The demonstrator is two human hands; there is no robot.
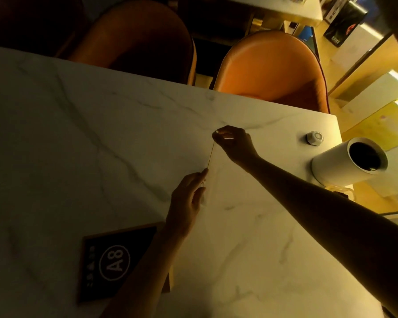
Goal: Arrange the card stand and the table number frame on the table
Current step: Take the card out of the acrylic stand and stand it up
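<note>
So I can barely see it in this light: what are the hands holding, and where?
A thin clear card stand: right hand pinches its far top corner, left hand its near end.

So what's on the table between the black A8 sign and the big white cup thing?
In the head view, only the person's left hand and right forearm cross there; otherwise bare white marble table.

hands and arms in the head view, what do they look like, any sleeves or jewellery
Both arms are bare as far as the frame shows: no sleeves, gloves, watch or bracelet on the left hand or the right hand. The forearms are slim and in dim warm light, the right one mostly in shadow. Rings cannot be made out at this blur. No markings are visible on either arm.
</note>
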